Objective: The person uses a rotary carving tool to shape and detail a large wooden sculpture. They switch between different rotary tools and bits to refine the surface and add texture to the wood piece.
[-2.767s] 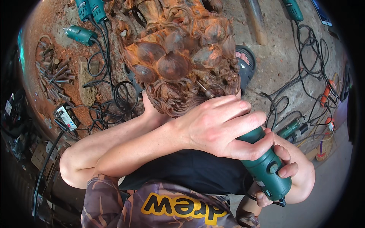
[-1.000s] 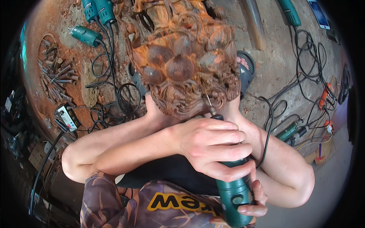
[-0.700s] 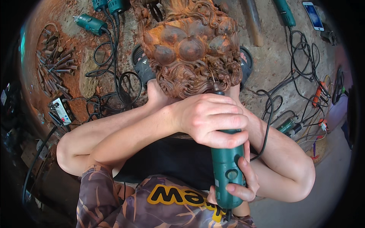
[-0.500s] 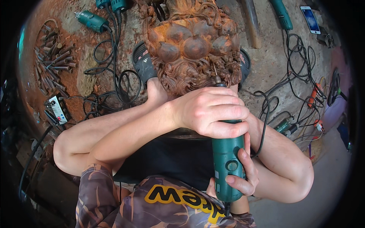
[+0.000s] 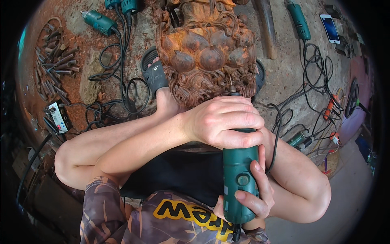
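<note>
A green electric die grinder (image 5: 239,162) lies across my lap, tilted, its thin bit (image 5: 232,83) pointing away from me. My left hand (image 5: 227,122) wraps over its front end with the fingers closed. Round the rear of the body, my right hand (image 5: 258,195) grips it, the thumb below a round cap on its side. At the lower edge of a reddish-brown wood carving (image 5: 203,57), the bit's tip sits among curling carved folds; whether it touches the wood I cannot tell. Smooth, rounded bulges cover the carving's middle. The grinder's front collar is partly hidden by my left hand.
Both sandalled feet flank the carving, one sandal (image 5: 156,73) on its left. Further grinders, one a green grinder (image 5: 99,22), lie with looped black cords. Carving bits (image 5: 57,69) are heaped at left near a white control box (image 5: 59,118). A phone (image 5: 330,28) and wooden handle (image 5: 266,28) lie beyond.
The grinder's rear end has swung slightly left and lower, with both hands still round it. The carving and floor appear a little lower in the view.
</note>
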Demonstrator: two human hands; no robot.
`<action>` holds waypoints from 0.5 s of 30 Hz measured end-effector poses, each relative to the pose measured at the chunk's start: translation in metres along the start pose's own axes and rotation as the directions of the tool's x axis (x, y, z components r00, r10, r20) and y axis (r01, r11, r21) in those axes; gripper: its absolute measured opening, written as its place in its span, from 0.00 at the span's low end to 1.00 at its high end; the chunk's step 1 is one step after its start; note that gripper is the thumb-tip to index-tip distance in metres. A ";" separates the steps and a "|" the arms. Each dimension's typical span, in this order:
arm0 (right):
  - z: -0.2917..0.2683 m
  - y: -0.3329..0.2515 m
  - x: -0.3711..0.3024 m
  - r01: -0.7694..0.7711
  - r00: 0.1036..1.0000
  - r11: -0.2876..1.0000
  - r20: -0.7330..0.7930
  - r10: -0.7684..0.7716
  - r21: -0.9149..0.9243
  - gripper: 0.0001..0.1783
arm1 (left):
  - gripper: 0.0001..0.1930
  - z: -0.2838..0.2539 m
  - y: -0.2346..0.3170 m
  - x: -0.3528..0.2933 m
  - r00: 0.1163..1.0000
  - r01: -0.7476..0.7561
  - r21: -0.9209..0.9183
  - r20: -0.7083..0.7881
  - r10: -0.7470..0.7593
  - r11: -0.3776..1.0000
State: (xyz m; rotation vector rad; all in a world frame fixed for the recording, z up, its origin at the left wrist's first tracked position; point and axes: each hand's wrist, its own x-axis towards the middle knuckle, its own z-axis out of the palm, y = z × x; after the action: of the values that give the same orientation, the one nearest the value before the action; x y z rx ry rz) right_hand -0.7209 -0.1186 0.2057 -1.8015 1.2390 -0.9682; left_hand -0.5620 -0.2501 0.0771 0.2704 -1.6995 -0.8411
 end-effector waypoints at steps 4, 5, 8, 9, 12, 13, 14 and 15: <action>0.005 -0.005 0.004 -0.008 0.999 1.000 -0.040 0.009 0.008 0.28 | 0.12 0.001 -0.001 0.000 0.999 0.013 -0.013 -0.035 -0.013 1.000; 0.006 -0.005 0.007 -0.030 0.998 1.000 -0.059 0.030 0.008 0.28 | 0.12 0.001 -0.001 0.000 0.999 0.013 -0.016 -0.031 -0.013 1.000; 0.002 -0.008 0.016 0.008 0.999 0.997 -0.034 -0.011 -0.082 0.27 | 0.11 0.001 0.000 0.004 0.998 -0.005 0.008 -0.070 0.006 1.000; -0.001 -0.015 0.017 0.081 0.997 0.985 0.003 -0.081 -0.152 0.26 | 0.11 0.003 0.002 0.006 0.997 -0.018 0.005 -0.074 0.019 1.000; -0.021 -0.033 0.026 -0.196 0.979 0.980 0.062 0.193 0.045 0.32 | 0.11 0.010 0.010 0.013 0.993 -0.058 -0.010 -0.105 0.057 0.998; -0.028 -0.036 0.028 -0.258 0.965 0.959 0.075 0.251 0.115 0.31 | 0.12 0.015 0.012 0.016 0.989 -0.058 -0.017 -0.140 0.056 0.998; -0.036 -0.035 0.033 -0.257 0.962 0.957 0.130 0.241 0.132 0.31 | 0.13 0.017 0.011 0.018 0.984 -0.055 -0.009 -0.172 0.053 0.998; -0.044 -0.033 0.039 -0.266 0.954 0.951 0.186 0.237 0.154 0.32 | 0.13 0.018 0.009 0.019 0.982 -0.067 -0.002 -0.175 0.065 0.998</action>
State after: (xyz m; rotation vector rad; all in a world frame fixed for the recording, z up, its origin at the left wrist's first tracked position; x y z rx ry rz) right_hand -0.7370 -0.1537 0.2608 -1.5088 1.2042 -0.7433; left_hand -0.5826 -0.2476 0.0960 0.2732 -1.5331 -0.7530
